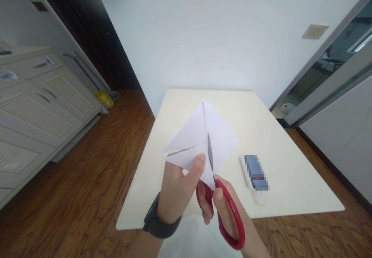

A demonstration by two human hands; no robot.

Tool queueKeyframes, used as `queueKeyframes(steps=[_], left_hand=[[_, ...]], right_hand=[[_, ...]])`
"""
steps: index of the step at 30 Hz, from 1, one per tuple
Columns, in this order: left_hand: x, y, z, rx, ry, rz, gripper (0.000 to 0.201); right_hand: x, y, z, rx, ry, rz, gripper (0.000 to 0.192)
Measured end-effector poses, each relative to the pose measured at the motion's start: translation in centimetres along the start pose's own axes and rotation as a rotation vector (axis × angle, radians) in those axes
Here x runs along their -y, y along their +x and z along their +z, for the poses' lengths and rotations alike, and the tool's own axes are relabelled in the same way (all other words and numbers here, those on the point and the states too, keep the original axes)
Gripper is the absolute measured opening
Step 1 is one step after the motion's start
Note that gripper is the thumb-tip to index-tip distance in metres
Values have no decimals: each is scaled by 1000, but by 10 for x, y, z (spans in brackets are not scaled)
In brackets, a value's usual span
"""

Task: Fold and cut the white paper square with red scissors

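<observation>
Head cam looking down at our 2 hands, held up over the near edge of a cream table (279, 134). Our left hand (177, 188), with a black watch (159, 223) on the wrist, pinches a folded white paper (200, 134) near its lower edge, thumb on the side facing us and the other fingers behind it. So the paper sits in the air in front of us, above the table, not lying on it. It looks folded into a rough diamond with creases running through the middle, and there's a slit along the left side, though we can't tell how deep it goes from this angle.

Our right hand (221, 207) is wrapped through the loops of red-handled scissors (223, 207). The blades point up and away from us and look almost closed, with the tip sitting over the paper's center crease, right beside our left thumb.

On the table to the right of the paper lies a phone (255, 172), screen blurred, on or next to something white with a small cord loop. White cabinets (43, 107) stand off to the left on the wood floor (87, 172).
</observation>
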State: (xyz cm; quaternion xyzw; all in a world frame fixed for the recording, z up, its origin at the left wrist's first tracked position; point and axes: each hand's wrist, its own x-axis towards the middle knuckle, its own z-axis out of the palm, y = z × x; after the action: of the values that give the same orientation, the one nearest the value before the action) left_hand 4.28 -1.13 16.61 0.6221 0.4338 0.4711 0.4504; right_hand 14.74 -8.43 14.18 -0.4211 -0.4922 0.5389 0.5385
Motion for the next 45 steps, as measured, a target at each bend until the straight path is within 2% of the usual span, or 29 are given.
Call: queueKeyframes(steps=[17,45], left_hand=[[-2,-1,1,2,-26,-54,30],[2,1,-1,19,-36,-2,26]], right_hand=[[4,-2,0,20,48,32,44],[0,-5,-1,-22,-45,31,39]])
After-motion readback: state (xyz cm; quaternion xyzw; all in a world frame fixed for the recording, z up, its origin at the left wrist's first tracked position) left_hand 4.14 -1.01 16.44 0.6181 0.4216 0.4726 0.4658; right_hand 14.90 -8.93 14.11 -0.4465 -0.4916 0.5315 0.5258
